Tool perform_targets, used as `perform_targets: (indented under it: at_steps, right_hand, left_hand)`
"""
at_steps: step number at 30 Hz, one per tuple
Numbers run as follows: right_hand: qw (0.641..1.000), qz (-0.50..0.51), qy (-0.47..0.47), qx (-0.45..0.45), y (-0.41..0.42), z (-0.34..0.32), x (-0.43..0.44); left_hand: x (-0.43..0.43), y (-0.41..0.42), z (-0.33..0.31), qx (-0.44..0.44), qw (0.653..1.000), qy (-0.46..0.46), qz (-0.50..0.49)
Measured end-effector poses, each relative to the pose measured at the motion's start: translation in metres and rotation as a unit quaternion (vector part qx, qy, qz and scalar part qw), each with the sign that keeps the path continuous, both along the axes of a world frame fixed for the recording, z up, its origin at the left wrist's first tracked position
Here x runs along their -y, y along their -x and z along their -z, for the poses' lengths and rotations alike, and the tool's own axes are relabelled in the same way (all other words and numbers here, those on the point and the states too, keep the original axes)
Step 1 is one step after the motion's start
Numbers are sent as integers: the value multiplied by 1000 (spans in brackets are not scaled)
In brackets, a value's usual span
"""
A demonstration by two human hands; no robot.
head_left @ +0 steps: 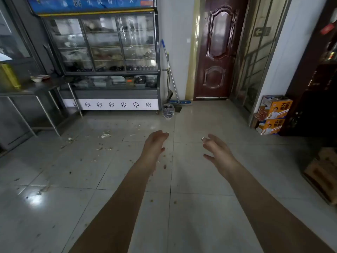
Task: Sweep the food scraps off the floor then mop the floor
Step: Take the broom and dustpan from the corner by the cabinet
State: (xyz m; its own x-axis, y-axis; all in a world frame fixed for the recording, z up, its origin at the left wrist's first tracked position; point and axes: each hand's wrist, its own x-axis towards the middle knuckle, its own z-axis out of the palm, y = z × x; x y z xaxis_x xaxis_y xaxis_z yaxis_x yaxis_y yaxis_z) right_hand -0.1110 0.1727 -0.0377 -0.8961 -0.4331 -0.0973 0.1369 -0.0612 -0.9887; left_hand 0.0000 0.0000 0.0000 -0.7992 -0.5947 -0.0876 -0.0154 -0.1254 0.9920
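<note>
Food scraps lie scattered over the grey tiled floor, thickest at the left middle in front of the display fridge. A mop with a blue grip and flat blue head leans on the white wall between the fridge and the door. Beside it stands a dustpan with a broom. My left hand and my right hand reach forward above the floor, both holding nothing, fingers loosely spread.
A glass display fridge stands at the back left, a steel table to its left. A small bin sits by the fridge corner. A brown door is ahead, stacked cartons and dark shelving at the right.
</note>
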Motion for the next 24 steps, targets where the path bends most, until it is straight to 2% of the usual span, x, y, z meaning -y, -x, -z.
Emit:
perform_targets:
  at_steps: [12, 24]
  right_hand:
    - [999, 34, 15, 35, 135, 9, 0]
    - [997, 69, 17, 31, 311, 19, 72]
  left_hand:
    - [-10, 149, 8, 0, 1000, -10, 15]
    - [63, 340, 25, 3, 999, -27, 28]
